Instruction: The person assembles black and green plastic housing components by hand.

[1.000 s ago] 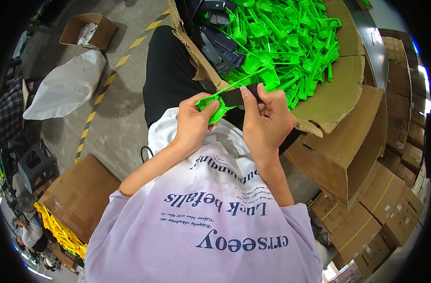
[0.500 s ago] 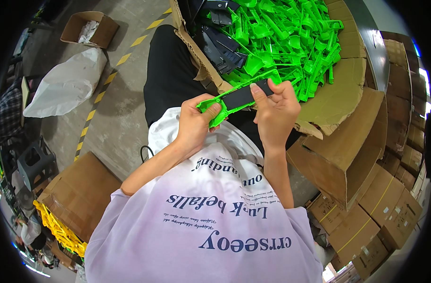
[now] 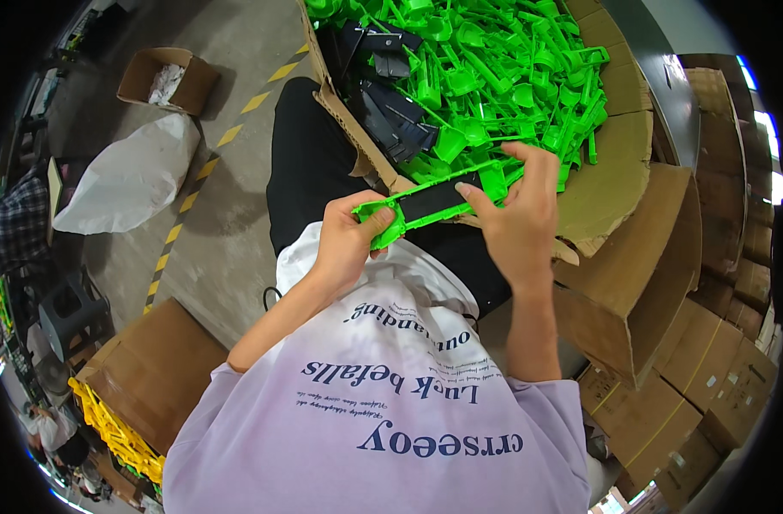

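Observation:
A long bright-green plastic frame is held up over my lap, slightly tilted, its right end higher. A flat black panel lies in its opening. My left hand is closed on the frame's left end, thumb on top and fingers underneath. At the other end is my right hand, the frame's end between its thumb and fingers. Its thumb tip rests on the panel, while the index finger bends at the far edge. The lower fingers of this hand are partly hidden.
Just beyond my hands, a large cardboard bin holds a heap of green plastic parts and several black panels. An open carton stands at right. On the left are a white sack, a small box and yellow parts.
My right thumb has shifted along the black panel, and that hand's fingers have spread wider. The frame sits slightly lower in view; the surroundings have shifted as well.

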`<move>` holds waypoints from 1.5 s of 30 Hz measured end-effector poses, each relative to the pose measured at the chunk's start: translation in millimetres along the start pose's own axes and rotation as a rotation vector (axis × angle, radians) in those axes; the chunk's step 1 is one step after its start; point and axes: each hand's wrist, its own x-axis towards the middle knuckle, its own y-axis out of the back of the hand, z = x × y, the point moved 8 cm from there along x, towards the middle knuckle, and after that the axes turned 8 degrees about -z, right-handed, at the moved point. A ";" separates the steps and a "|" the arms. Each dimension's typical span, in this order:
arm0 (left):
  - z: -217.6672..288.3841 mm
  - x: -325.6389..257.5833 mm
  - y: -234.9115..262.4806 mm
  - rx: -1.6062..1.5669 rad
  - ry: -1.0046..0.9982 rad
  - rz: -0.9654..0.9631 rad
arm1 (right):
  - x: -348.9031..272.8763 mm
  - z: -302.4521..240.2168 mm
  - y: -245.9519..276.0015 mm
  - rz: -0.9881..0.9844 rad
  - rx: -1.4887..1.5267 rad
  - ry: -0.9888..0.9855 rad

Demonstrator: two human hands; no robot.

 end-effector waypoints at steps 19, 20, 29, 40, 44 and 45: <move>-9.2 -3.6 -30.8 0.164 0.164 -0.150 | 5.3 83.2 -44.5 -0.933 0.148 -0.140; -7.7 -3.8 -31.7 0.154 0.168 -0.153 | 5.6 83.9 -45.9 -0.948 0.144 -0.139; -6.4 -0.6 -36.0 0.155 0.227 -0.035 | 10.8 79.7 -41.5 -0.937 0.097 -0.114; 3.5 -4.9 -38.7 0.193 0.118 0.005 | -8.5 55.2 -33.3 -0.990 0.613 -0.306; 7.9 -8.9 -44.7 0.069 0.056 -0.008 | -12.1 48.5 -33.9 -0.796 0.749 -0.193; 7.7 -9.9 -43.5 0.070 0.060 -0.004 | -9.6 43.6 -29.7 -0.661 0.685 -0.029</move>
